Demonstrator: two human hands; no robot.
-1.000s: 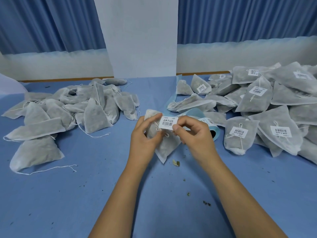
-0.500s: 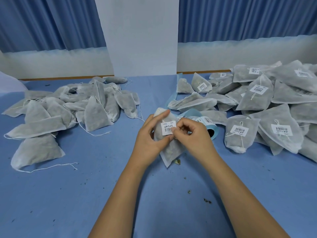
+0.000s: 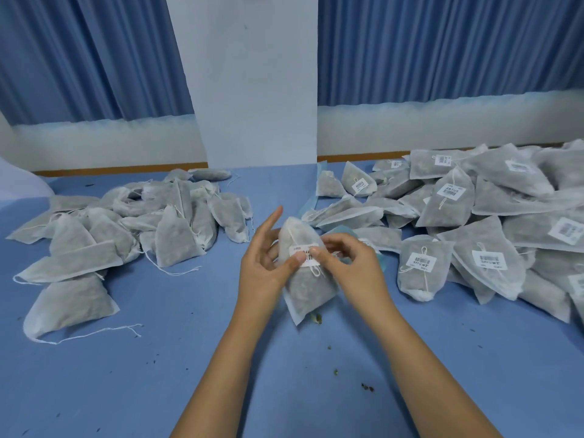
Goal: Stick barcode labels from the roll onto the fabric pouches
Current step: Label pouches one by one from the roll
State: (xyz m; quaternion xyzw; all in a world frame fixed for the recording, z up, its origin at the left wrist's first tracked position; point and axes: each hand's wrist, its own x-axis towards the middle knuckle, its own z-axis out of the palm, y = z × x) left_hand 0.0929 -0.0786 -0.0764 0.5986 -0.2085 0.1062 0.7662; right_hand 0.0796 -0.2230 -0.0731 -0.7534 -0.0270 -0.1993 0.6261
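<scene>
Pouch (image 3: 308,286): lifted off the table (image 3: 158,374) between both hands, front face up to take the sticker.
Left hand (image 3: 265,263): thumb presses the label's left end; lower fingers curl behind the pouch as backing; index finger straight and free.
Right hand (image 3: 354,267): fingers curled, one tip pinning the label's right end, probably to smooth it.
Label (image 3: 305,252): on the pouch's upper front, across the drawstring.
Roll (image 3: 343,230): just behind the right fingers, mostly hidden.
Room: bare table under the wrists; unlabelled pile (image 3: 126,232) well left of the left fingers, labelled pile (image 3: 474,232) near the right fingers.
Edges: label may lift over the string.
</scene>
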